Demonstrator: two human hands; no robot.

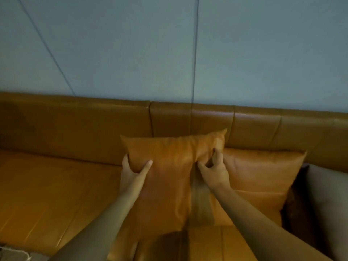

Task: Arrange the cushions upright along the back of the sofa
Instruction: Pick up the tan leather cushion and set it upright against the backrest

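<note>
Mid-sofa, near backrest (188,119): cushion (169,166) held in both hands. Left hand (133,166) clamps left edge, thumb on front face. Right hand (212,166) pinches leather near top right corner. Cushion tilted, lower end toward seat's front edge, top just short of backrest. Second cushion (263,172) already leaning on backrest just right of it. Step: standing cushion up. Next, judged: tip top back against backrest, butt beside second cushion, let go.
</note>
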